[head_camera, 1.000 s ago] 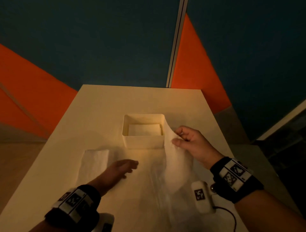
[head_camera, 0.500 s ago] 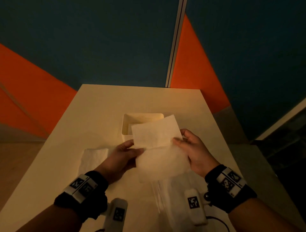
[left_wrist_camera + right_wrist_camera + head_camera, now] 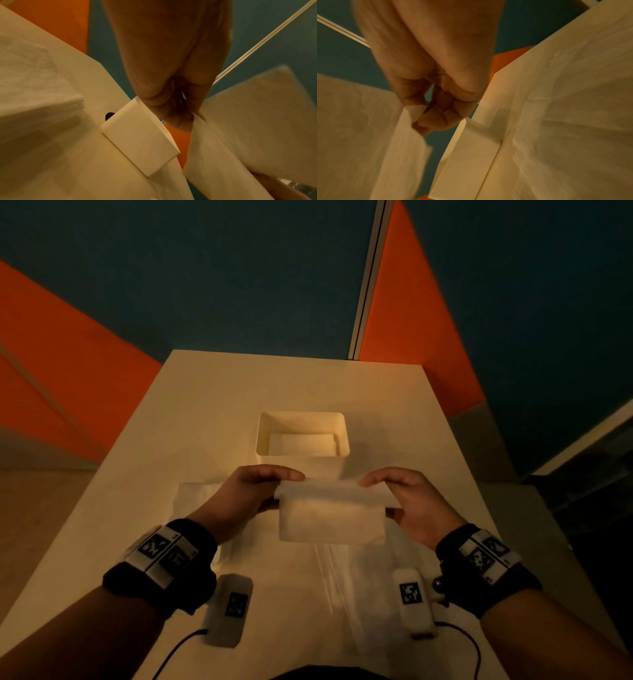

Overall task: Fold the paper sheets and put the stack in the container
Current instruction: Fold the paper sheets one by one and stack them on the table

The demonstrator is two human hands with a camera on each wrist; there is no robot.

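Observation:
A white paper sheet (image 3: pixel 330 513) hangs folded over in the air just in front of the container, above the table. My left hand (image 3: pixel 260 487) pinches its left top corner and my right hand (image 3: pixel 399 491) pinches its right top corner. The left wrist view shows the sheet (image 3: pixel 254 121) pinched between thumb and fingers (image 3: pixel 180 119); the right wrist view shows the sheet (image 3: pixel 359 135) pinched in the same way (image 3: pixel 423 112). The white square container (image 3: pixel 303 440) stands mid-table with folded paper (image 3: pixel 301 444) lying inside. A stack of unfolded sheets (image 3: pixel 195 501) lies left of my left hand.
The pale table (image 3: pixel 205 412) runs to a blue and orange wall. A clear plastic wrapper (image 3: pixel 346 583) lies on the table under the sheet, toward me. Wrist devices with cables hang below both wrists near the front edge.
My left hand came up from the table and took the sheet's left corner. The sheet's upper half has been brought down toward me, so it now hangs folded between both hands.

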